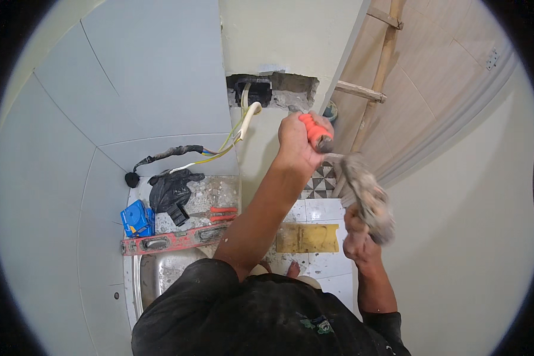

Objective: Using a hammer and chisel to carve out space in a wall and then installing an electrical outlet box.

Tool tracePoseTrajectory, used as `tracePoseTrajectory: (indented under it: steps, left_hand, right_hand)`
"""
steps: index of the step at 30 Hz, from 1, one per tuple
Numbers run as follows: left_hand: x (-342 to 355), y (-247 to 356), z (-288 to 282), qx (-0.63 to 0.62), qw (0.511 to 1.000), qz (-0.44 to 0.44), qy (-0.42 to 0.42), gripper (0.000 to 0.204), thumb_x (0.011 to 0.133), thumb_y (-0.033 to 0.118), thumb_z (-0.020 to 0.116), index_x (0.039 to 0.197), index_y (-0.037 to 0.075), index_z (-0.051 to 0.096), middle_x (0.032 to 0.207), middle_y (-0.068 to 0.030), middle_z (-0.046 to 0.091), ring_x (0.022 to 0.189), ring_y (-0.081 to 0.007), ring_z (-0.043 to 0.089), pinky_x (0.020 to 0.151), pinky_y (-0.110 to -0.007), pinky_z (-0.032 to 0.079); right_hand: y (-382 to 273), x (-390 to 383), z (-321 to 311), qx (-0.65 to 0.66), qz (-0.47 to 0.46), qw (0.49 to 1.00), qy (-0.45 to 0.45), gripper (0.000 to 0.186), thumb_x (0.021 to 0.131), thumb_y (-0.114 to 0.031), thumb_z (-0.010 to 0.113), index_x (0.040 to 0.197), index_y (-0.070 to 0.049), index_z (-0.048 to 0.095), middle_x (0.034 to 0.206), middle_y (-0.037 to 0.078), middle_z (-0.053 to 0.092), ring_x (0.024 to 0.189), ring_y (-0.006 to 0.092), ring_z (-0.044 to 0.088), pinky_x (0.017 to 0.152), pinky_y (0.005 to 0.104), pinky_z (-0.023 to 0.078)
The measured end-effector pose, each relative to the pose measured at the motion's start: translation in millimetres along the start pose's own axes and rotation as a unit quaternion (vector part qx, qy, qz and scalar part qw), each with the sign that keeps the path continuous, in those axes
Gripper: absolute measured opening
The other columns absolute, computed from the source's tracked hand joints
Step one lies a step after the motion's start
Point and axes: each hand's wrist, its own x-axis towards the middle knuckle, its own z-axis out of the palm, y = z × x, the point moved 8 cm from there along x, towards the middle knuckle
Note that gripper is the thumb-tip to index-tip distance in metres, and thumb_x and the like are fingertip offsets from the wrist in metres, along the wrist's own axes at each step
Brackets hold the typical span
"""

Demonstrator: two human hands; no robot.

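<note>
My left hand (pixel 296 139) is closed around the orange grip of a chisel (pixel 314 129). The chisel's far end points at the lower right edge of a rough rectangular hole (pixel 293 89) cut in the cream wall. To the right and nearer me, my right hand (pixel 359 237) grips a dusty grey hammer (pixel 368 199), smeared by motion. A gap separates the blurred hammer from the chisel's butt. Inside the hole's left part sits a black electrical box (pixel 258 93), with a white cable (pixel 249 118) hanging out of it.
On the ledge at left lie a black plastic bag (pixel 172 190), a blue pack (pixel 137 218), red-handled pliers (pixel 222 213) and a red spirit level (pixel 175 240). A steel sink (pixel 160 276) is below them. A wooden ladder (pixel 374 95) stands at right; a yellow board (pixel 307 238) lies below.
</note>
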Motion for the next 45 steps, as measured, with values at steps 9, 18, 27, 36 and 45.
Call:
tracePoseTrajectory:
  steps: [9,18,27,36,45]
  left_hand:
    - [24,10,-1,-0.048,0.998,0.016,-0.045,0.009,0.083,0.011,0.038,0.08,0.003,0.041,0.069,-0.0069,0.048,0.056,-0.0181,0.051,0.051,-0.029,0.048]
    - [15,8,-6,-0.048,0.999,0.019,-0.008,0.02,0.088,0.019,0.033,0.074,0.007,0.04,0.058,-0.003,0.043,0.049,-0.0142,0.045,0.046,-0.028,0.043]
    - [21,10,-11,-0.071,0.997,-0.026,0.021,0.026,0.09,0.024,0.035,0.071,0.006,0.04,0.057,-0.0043,0.042,0.05,-0.0157,0.045,0.044,-0.028,0.042]
    - [8,22,-23,0.172,0.979,0.037,-0.108,0.021,0.089,0.022,0.046,0.077,0.005,0.046,0.062,-0.0035,0.043,0.047,-0.0133,0.04,0.042,-0.022,0.039]
    - [-20,-21,-28,0.083,0.995,-0.056,-0.009,0.023,0.092,0.03,0.04,0.083,0.009,0.042,0.058,-0.0029,0.042,0.047,-0.0122,0.043,0.041,-0.024,0.04]
  right_hand:
    - [-24,46,-13,0.129,0.112,0.985,-0.028,0.01,0.077,-0.008,0.059,0.084,0.0,0.058,0.07,0.02,0.058,0.061,0.0386,0.058,0.054,0.0399,0.045]
    - [3,39,-8,0.094,0.198,0.975,-0.033,0.028,0.075,-0.027,0.064,0.091,-0.005,0.061,0.072,0.015,0.064,0.064,0.0325,0.062,0.057,0.0385,0.049]
    - [-21,30,2,-0.007,-0.011,1.0,0.0,0.02,0.081,-0.014,0.061,0.096,-0.002,0.06,0.07,0.019,0.062,0.065,0.0371,0.063,0.053,0.0394,0.048]
    - [-7,19,16,0.126,0.102,0.987,-0.012,0.018,0.082,-0.012,0.055,0.093,0.001,0.059,0.07,0.021,0.061,0.063,0.0378,0.061,0.057,0.0387,0.047]
    - [3,-3,2,0.259,0.181,0.946,0.067,0.027,0.088,-0.019,0.048,0.067,-0.003,0.047,0.054,0.001,0.042,0.049,0.0109,0.041,0.046,0.028,0.034]
